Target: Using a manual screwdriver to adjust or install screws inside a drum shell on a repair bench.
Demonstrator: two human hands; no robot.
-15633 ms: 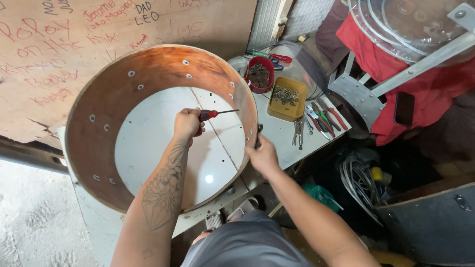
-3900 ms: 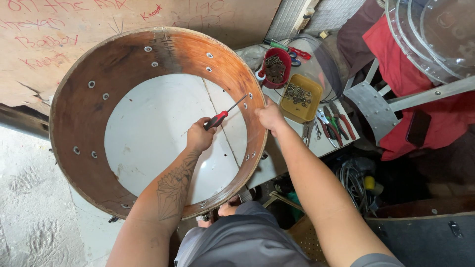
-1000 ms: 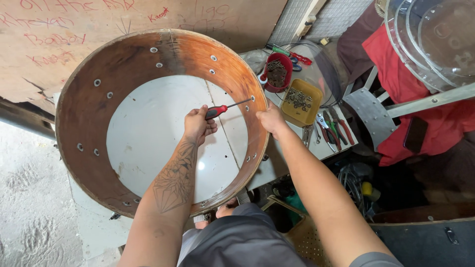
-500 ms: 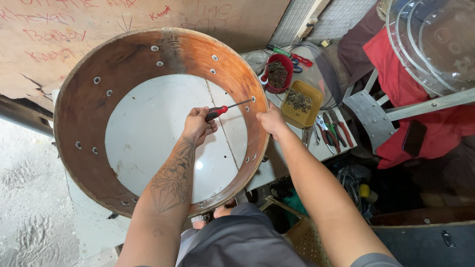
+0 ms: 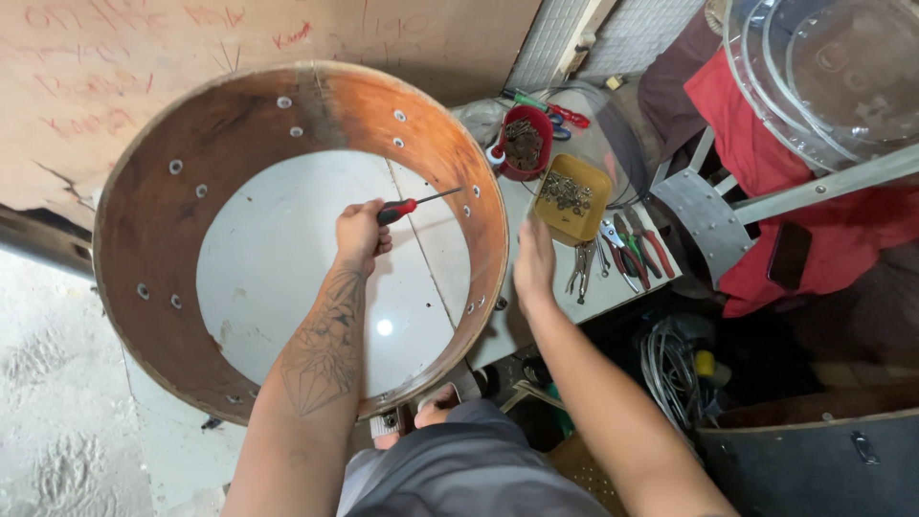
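The left hand [image 5: 361,233] is inside the wooden drum shell [image 5: 163,316], fist closed round the red handle of a screwdriver [image 5: 414,203], w/ the shaft pointing toward 3 o'clock so the tip sits close to the holes in the shell's inner wall; the grip looks set for driving sideways into the wall, not down. The shell lies flat on a white bench top [image 5: 287,278], open side up, which gives the tool a straight line across the inside. The right hand [image 5: 534,265] is outside the shell at about 3 o'clock from it, fingers loosely spread, nothing gripped, reaching toward the yellow tray [image 5: 572,198] of small metal parts; fingertips look just short of its near edge, contact hard to tell. At 12 o'clock from the tray stands a red cup [image 5: 522,142] w/ more hardware. Pliers [image 5: 581,270] and red-handled cutters [image 5: 639,251] lie just beside the tray at 5 o'clock, crowding that strip of bench. The shell's rim stands betw. the two hands. Further at 2 o'clock: clear drum heads [image 5: 823,77] stacked over red cloth [image 5: 795,201] and a metal frame [image 5: 708,211]; cables [image 5: 670,359] below.
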